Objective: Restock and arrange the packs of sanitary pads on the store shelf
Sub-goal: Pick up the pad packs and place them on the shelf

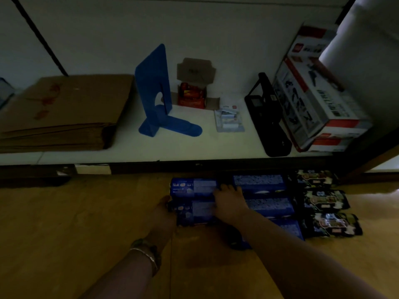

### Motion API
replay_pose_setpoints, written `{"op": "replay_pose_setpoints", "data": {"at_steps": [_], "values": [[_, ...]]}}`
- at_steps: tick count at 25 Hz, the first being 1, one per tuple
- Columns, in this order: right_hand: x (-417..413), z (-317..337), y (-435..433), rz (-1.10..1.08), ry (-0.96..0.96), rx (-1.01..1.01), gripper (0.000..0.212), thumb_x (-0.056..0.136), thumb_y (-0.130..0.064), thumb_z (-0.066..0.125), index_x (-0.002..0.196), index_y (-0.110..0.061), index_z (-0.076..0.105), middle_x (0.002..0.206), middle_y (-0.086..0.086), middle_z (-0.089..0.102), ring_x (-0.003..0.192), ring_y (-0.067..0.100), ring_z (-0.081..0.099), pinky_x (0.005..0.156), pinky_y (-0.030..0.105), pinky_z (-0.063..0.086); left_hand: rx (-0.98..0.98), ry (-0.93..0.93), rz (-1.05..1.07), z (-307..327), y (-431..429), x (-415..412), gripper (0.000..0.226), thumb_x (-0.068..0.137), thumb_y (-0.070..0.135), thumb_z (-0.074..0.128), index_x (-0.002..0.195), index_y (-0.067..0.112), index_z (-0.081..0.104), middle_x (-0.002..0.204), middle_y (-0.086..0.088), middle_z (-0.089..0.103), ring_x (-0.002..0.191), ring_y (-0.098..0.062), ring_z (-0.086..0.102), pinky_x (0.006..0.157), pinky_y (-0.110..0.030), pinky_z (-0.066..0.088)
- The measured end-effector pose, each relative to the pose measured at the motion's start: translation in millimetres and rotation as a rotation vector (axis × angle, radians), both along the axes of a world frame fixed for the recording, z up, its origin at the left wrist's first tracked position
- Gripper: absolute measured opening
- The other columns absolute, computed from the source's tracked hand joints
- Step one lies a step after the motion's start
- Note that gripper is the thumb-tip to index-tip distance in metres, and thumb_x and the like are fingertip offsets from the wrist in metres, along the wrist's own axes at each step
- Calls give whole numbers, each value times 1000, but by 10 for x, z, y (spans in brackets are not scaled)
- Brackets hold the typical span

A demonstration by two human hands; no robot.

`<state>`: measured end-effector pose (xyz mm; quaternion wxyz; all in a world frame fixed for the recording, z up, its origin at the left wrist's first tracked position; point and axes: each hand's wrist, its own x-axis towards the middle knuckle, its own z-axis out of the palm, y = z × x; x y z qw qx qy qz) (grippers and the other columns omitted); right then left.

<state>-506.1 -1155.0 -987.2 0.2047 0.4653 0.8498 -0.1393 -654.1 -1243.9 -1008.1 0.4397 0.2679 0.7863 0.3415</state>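
Arranging step, by my reading. Your left hand [165, 209] sat against the left end of the near dark-blue rectangular plastic pad pack [194, 214]; in the dim light I could not tell whether it gripped. Your right hand [230, 203] lay spread flat on top, fingertips reaching the matching far pack [192, 187]. Both packs lay on the wooden surface [86, 212] under the white shelf [129, 147], beside more blue packs [265, 190]. Next move likely called for squaring the near pack against its neighbours.

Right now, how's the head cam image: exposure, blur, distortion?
Head view: badly underexposed, floor darker than the white shelf; soft throughout, print on the blue packs unreadable; left hand and right hand dim and soft; shelf edge bows slightly from the wide-angle lens.
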Motion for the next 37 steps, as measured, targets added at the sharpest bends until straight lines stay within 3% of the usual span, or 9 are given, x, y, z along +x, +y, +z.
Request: {"op": "replay_pose_setpoints", "data": {"at_steps": [5,9,11,13,15,21,27,32,37], "values": [[28,120,3,-125,189,4,37,98,-28,38,133,-17,46,131,9,45,124,26,38,110,41,21,146,296,-90,50,119,130,38,83,-9,55,117,7,59,130,-16,48,117,-32,47,96,-44,45],[-86,600,-36,-238,635,169,27,90,-22,42,96,-8,65,97,11,63,94,27,58,93,43,42,289,140,-54,571,124,226,28,89,6,55,108,26,58,115,0,54,106,-24,56,92,-48,48],[-226,932,-113,-222,884,253,18,81,-15,52,82,-6,67,78,11,65,74,27,61,74,38,49,292,82,-19,1024,77,219,28,90,5,54,95,33,55,98,16,53,88,-2,58,88,-35,51],[-297,1326,-263,-217,1035,256,16,83,-15,54,82,-6,67,76,7,65,72,20,60,69,29,47,284,6,63,1537,48,188,24,91,-2,51,93,22,56,88,18,52,72,13,57,71,-6,47],[-284,1793,-397,-271,1147,201,21,86,-20,49,86,-8,67,79,4,66,76,10,55,68,19,44,275,17,86,2060,8,187,20,91,0,50,96,18,57,87,14,56,67,22,53,60,3,39],[74,3186,-598,-386,1169,251,23,86,-19,49,93,-7,68,82,3,67,73,10,60,67,17,47,345,10,16,3493,-92,372,32,89,1,54,87,33,57,94,10,61,81,12,57,69,-1,42],[349,4682,-585,-344,1135,317,21,84,-13,51,89,-2,68,81,5,66,79,8,55,74,1,37,381,3,-1,4907,-223,646,31,85,3,58,85,35,58,89,13,63,80,9,58,74,-5,44],[604,5961,-575,-364,1220,396,21,83,-11,54,92,1,69,85,10,68,81,14,61,76,11,44,429,10,-31,6153,-315,770,31,86,-6,53,92,24,58,92,11,62,82,8,60,73,-6,45],[892,6896,-766,-339,1351,411,17,87,-10,55,94,-1,68,85,1,64,80,12,61,74,16,49,559,-28,26,7233,-465,995,23,88,-2,54,97,17,61,93,2,64,91,-13,62,87,-29,51]]}}
